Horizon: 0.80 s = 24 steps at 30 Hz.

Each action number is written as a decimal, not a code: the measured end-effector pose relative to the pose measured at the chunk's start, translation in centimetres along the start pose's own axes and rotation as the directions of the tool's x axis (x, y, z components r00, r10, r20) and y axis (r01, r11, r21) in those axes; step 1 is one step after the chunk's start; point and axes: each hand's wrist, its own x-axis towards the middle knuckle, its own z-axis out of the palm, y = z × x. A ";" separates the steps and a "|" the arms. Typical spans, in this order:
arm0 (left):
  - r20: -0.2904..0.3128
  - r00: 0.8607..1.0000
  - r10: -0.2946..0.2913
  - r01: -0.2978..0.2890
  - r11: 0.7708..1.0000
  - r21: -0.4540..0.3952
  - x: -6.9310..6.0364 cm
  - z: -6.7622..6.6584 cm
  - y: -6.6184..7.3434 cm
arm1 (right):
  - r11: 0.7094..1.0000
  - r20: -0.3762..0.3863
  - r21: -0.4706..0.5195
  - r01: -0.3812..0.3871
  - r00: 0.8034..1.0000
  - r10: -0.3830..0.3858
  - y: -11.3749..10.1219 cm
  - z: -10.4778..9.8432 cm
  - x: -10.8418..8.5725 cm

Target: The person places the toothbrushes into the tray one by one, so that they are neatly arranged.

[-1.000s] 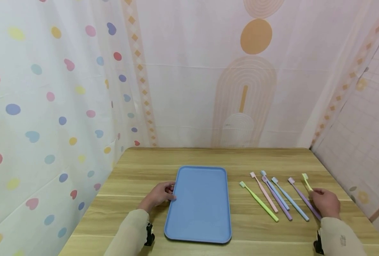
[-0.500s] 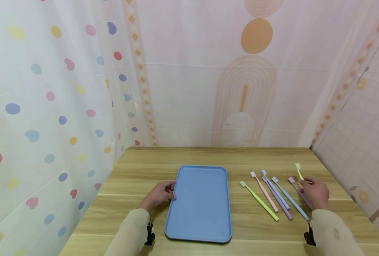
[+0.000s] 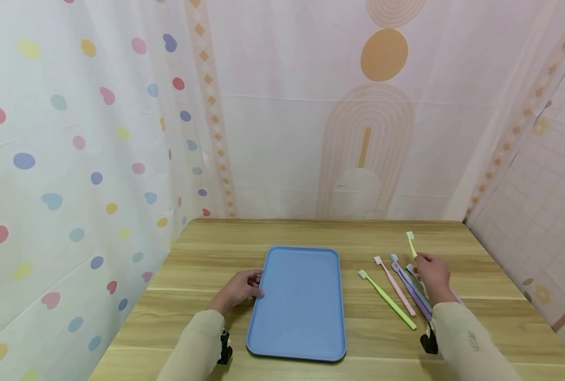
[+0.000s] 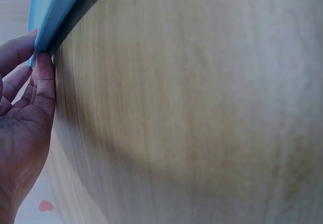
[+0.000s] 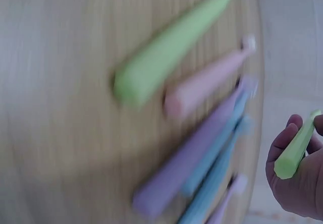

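Observation:
My left hand [image 3: 238, 290] pinches the left rim of a blue tray [image 3: 296, 304] lying flat on the table. In the left wrist view the thumb and fingers of the left hand [image 4: 28, 103] meet at the tray's edge [image 4: 55, 9]. Raised over the other brushes, my right hand [image 3: 433, 275] grips a yellow-green toothbrush [image 3: 412, 244], bristle head pointing away from me. Its handle end [image 5: 290, 161] shows in the right wrist view. Beneath and left of that hand lie a green toothbrush [image 3: 387, 299], a pink toothbrush [image 3: 396, 288] and several blue and purple toothbrushes, partly hidden by the hand and sleeve.
The wooden table [image 3: 225, 238] ends at a patterned curtain [image 3: 282, 132] along the back. A dotted curtain [image 3: 87, 211] hangs at the left, and a light gridded covering [image 3: 544, 211] stands along the right side. Bare wood lies between the tray and the toothbrushes.
My right hand has moved left and away from me with the yellow-green toothbrush, from the table's right side to above the blue toothbrushes. The left hand and the tray have stayed in place.

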 end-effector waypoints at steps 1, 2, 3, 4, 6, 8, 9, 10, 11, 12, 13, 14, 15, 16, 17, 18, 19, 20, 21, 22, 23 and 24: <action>-0.005 1.000 0.002 -0.002 1.000 0.000 0.0 0.0 0.0 | 1.000 0.007 0.007 -0.002 1.000 0.002 -0.3 0.5 -0.2; -0.007 1.000 0.004 -0.004 1.000 0.002 0.0 0.0 0.0 | 1.000 0.005 0.009 0.002 1.000 -0.002 -0.6 1.1 -0.3; -0.008 1.000 0.006 -0.006 1.000 0.002 0.0 0.1 0.0 | 1.000 0.013 0.005 0.003 1.000 -0.003 -0.9 1.6 -0.5; -0.007 1.000 0.007 -0.007 1.000 0.000 0.0 0.1 0.0 | 1.000 0.022 0.015 -0.002 1.000 0.001 -1.1 2.1 -0.7; -0.006 1.000 0.010 -0.010 1.000 -0.001 0.0 0.0 0.0 | 0.999 0.022 0.045 -0.007 1.000 0.006 -1.6 3.1 -0.9; -0.005 1.000 0.007 -0.007 1.000 -0.005 0.0 0.0 0.0 | 0.997 0.025 0.081 -0.011 1.000 0.008 -1.9 4.1 -1.1; -0.004 1.000 0.005 -0.005 1.000 -0.007 0.0 0.0 0.0 | 0.996 0.030 0.092 -0.016 0.999 0.013 -2.1 4.6 -1.3; -0.004 1.000 0.003 -0.003 1.000 -0.008 0.0 0.0 0.0 | 0.994 0.035 0.107 -0.018 0.999 0.015 -2.2 5.0 -1.3; -0.006 1.000 0.001 -0.001 1.000 -0.008 0.0 0.0 0.0 | 0.992 0.034 0.122 -0.017 0.999 0.013 -2.3 5.5 -1.4; -0.006 1.000 -0.001 0.001 1.000 -0.009 0.0 0.0 0.0 | 0.992 0.036 0.124 -0.014 0.999 0.010 -2.4 6.0 -1.5; -0.006 1.000 -0.002 0.002 1.000 -0.009 -0.1 0.0 0.0 | 0.992 0.043 0.128 -0.014 0.999 0.008 -2.5 6.4 -1.6; -0.006 1.000 -0.001 0.001 1.000 -0.007 -0.1 0.0 0.0 | 0.992 0.044 0.123 -0.007 0.999 0.001 -2.7 6.9 -1.7; -0.005 1.000 -0.002 0.002 1.000 -0.006 -0.1 0.0 0.1 | 0.992 0.048 0.123 -0.001 0.999 -0.005 -2.9 7.4 -1.8; -0.005 1.000 -0.003 0.003 1.000 -0.005 -0.1 0.0 0.1 | 0.992 0.050 0.126 0.004 0.999 -0.010 -3.0 7.9 -1.9; -0.003 1.000 -0.004 0.004 1.000 -0.004 -0.1 -0.1 0.1 | 0.993 0.048 0.121 0.010 0.999 -0.016 -3.2 8.4 -2.1; -0.001 1.000 -0.003 0.003 1.000 0.000 -0.1 -0.1 0.1 | 0.992 0.047 0.124 0.013 0.999 -0.019 -3.5 8.9 -2.3; 0.000 1.000 -0.004 0.004 1.000 0.001 -0.1 -0.1 0.2 | 0.992 0.047 0.126 0.018 0.999 -0.024 -3.7 9.5 -2.5; 0.001 1.000 -0.005 0.005 1.000 0.002 -0.2 -0.1 0.2 | 0.991 0.046 0.129 0.022 0.999 -0.029 -3.8 10.0 -2.7; 0.003 1.000 -0.008 0.008 1.000 0.002 -0.2 -0.1 0.3 | 0.990 0.049 0.138 0.019 0.998 -0.026 -4.0 10.5 -2.9; 0.004 1.000 -0.009 0.009 1.000 0.004 -0.2 -0.1 0.3 | 0.989 0.050 0.146 0.017 0.998 -0.025 -4.2 11.1 -3.2; 0.005 1.000 -0.010 0.010 1.000 0.003 -0.2 -0.1 0.3 | 0.986 0.055 0.164 0.015 0.998 -0.024 -4.3 11.6 -3.4; 0.005 1.000 -0.011 0.011 1.000 0.000 -0.2 -0.1 0.3 | 0.983 0.058 0.184 0.012 0.998 -0.023 -4.5 12.1 -3.7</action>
